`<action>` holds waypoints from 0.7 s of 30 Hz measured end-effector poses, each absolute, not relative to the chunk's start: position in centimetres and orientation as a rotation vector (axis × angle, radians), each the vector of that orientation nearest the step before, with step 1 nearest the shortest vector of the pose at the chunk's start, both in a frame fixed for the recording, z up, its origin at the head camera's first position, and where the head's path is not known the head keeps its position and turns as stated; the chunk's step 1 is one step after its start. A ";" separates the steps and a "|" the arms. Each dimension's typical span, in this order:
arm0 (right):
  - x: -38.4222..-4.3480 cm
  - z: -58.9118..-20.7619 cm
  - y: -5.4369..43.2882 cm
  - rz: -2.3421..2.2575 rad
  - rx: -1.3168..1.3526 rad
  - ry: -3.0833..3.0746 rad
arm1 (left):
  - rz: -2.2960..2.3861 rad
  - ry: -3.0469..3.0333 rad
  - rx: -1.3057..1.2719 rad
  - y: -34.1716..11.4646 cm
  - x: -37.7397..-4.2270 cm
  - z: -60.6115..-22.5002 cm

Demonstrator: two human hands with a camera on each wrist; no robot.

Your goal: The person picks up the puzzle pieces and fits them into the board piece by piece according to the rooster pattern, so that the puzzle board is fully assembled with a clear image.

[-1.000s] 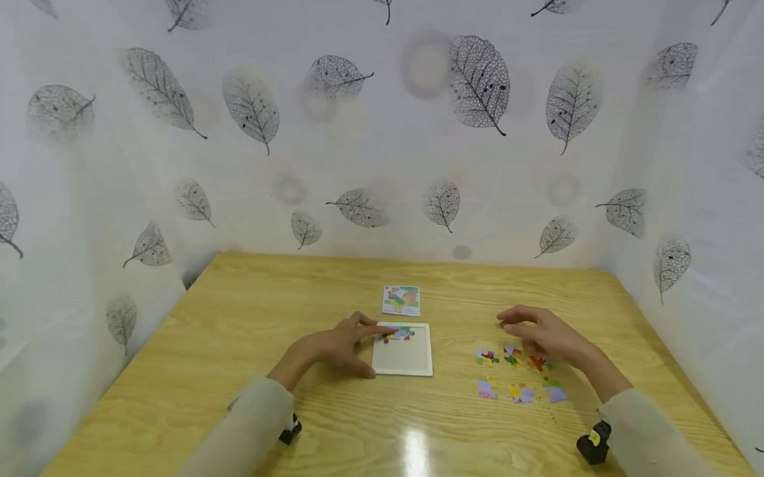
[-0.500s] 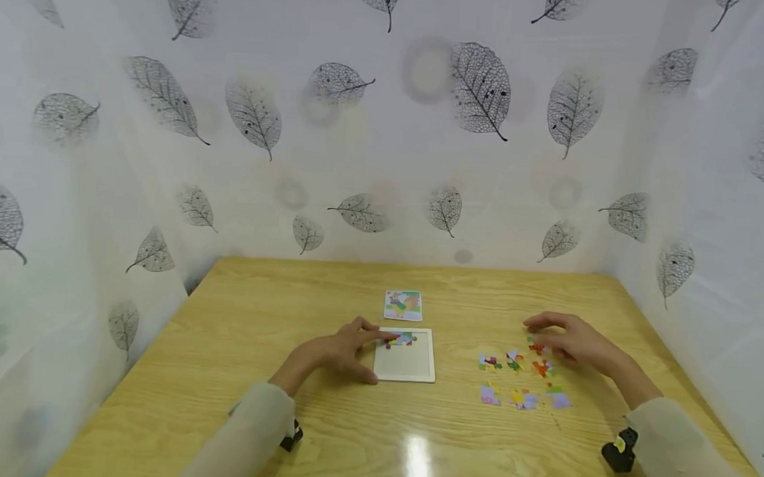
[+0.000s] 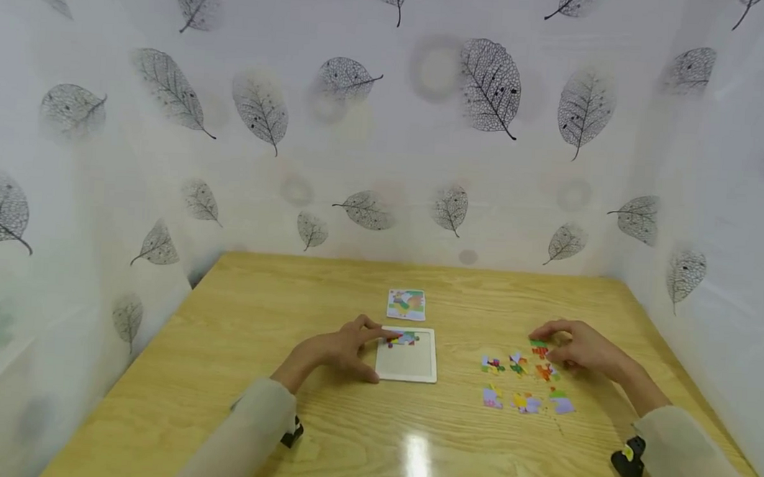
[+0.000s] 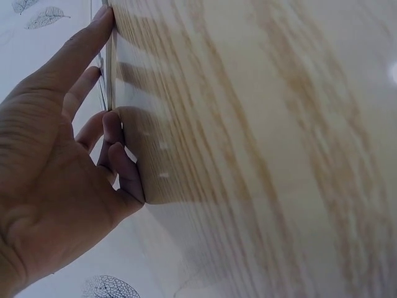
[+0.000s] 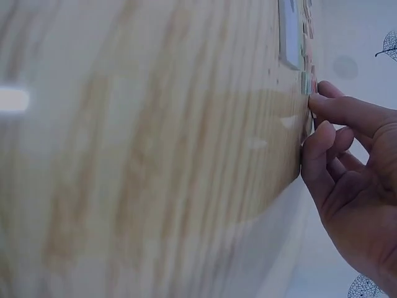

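Fingers on the left hand are stretched out: one long finger touches the joined pieces, and the thumb is by the near corner of a white tray. On the right hand, a finger and thumb bend and pinch a red and green piece down low by the table.

Nearest to the person's body I see two light sleeves, with a small black thing at each wrist. Past them, on the right, is a row of three pieces, purple, yellow and green. Behind it is another row of three, and the pinched piece is just past its right end.

Over to the left sits the white tray, with the joined pieces along its far side. Behind it lies a square picture card. Farthest back hangs white cloth with gray leaves.
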State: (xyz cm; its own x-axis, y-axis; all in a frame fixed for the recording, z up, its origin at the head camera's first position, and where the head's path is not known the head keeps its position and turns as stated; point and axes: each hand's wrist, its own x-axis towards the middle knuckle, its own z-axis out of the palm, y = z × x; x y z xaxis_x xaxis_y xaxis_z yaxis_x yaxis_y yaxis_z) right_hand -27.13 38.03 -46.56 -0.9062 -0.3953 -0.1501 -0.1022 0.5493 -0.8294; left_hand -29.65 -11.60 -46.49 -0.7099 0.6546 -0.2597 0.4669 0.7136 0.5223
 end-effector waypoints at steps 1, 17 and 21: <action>-27.1 -46.6 38.0 -1.288 -0.407 2.469 | 0.590 2.487 0.859 -11.6 -29.7 -46.5; -28.3 -45.7 31.3 -1.407 -0.440 2.439 | 0.596 2.486 0.836 -11.1 -29.8 -46.1; -28.7 -45.8 28.7 -1.453 -0.433 2.407 | 0.604 2.482 0.845 -10.9 -29.9 -46.0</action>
State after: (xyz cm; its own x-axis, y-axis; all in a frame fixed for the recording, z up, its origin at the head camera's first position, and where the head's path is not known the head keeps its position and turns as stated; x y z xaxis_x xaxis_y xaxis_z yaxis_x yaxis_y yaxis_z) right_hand -28.68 28.69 -45.85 -0.9108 -0.4015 -0.0958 -0.1023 0.4446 -0.8899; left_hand -29.85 -10.94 -46.02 -0.7124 0.6484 -0.2683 0.4527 0.7168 0.5303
